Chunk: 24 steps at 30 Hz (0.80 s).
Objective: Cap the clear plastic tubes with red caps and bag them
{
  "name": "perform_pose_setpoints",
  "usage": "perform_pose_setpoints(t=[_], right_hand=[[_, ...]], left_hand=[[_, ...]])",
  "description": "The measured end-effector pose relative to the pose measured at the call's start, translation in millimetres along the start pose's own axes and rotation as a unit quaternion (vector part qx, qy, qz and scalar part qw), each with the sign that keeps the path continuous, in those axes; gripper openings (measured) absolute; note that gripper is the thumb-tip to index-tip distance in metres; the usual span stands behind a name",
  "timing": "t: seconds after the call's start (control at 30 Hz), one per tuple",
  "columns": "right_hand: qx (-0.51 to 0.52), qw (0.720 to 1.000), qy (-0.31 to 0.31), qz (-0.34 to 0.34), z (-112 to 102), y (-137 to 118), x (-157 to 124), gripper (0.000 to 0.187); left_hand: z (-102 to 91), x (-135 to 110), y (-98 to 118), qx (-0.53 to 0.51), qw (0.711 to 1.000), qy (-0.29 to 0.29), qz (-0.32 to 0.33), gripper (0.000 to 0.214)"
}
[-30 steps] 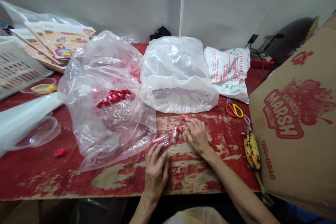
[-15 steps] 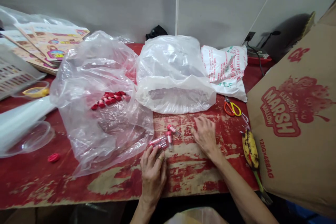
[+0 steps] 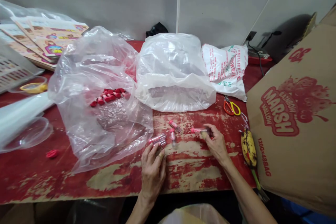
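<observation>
Head view: the right hand [image 3: 216, 143] has its grip closed on a clear tube [image 3: 198, 130] with a pink end, pinching the end nearest the palm and holding the tube level, a firm way to keep it from rolling. The left hand [image 3: 153, 171] lies loosely open on the worn red desk [image 3: 189, 178], its fingertips just beside two more tubes [image 3: 158, 140] at the edge of a clear plastic bag [image 3: 123, 126]. Two other tubes [image 3: 172, 129] lie between the hands, and red caps [image 3: 109, 96] sit in a cluster inside the bag. Orange-and-yellow scissors [image 3: 232, 107] lie farther right.
</observation>
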State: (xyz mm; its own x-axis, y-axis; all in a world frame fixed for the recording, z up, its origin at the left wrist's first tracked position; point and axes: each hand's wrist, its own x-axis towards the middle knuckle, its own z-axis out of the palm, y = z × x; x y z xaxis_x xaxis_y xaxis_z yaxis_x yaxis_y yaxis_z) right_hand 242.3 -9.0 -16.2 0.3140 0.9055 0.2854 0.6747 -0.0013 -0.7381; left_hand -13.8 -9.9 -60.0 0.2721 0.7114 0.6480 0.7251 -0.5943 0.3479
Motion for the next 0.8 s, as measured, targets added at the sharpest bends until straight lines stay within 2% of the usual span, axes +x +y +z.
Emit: perform_pose_setpoints(t=[0.07, 0.2, 0.33, 0.43, 0.57, 0.7, 0.8], right_hand=[[-0.001, 1.0, 0.013, -0.013, -9, -7, -5, 0.027], [-0.051, 0.987, 0.024, -0.151, -16, -14, -11, 0.015], [-0.131, 0.955, 0.042, -0.265, -3, -2, -18, 0.02], [-0.176, 0.931, 0.067, -0.312, 9, 13, -24, 0.027], [-0.202, 0.931, 0.05, -0.3, 14, 21, -32, 0.036], [-0.152, 0.954, 0.028, -0.256, 15, 20, -39, 0.043], [-0.095, 0.973, 0.073, -0.199, 15, 17, -40, 0.047]], left_hand=[[-0.2, 0, 0, -0.004, 1.0, -0.002, -0.004, 0.024], [-0.4, 0, 1, -0.011, 1.0, -0.008, -0.01, 0.026], [-0.5, 0, 1, -0.018, 1.0, -0.008, -0.012, 0.025], [-0.9, -1, 0, -0.02, 1.0, -0.013, -0.016, 0.024], [-1.3, -2, 1, -0.019, 0.999, -0.018, -0.023, 0.023], [-1.8, -1, 1, -0.018, 0.999, -0.016, -0.025, 0.023], [-1.7, -1, 1, -0.02, 1.0, -0.012, -0.021, 0.022]])
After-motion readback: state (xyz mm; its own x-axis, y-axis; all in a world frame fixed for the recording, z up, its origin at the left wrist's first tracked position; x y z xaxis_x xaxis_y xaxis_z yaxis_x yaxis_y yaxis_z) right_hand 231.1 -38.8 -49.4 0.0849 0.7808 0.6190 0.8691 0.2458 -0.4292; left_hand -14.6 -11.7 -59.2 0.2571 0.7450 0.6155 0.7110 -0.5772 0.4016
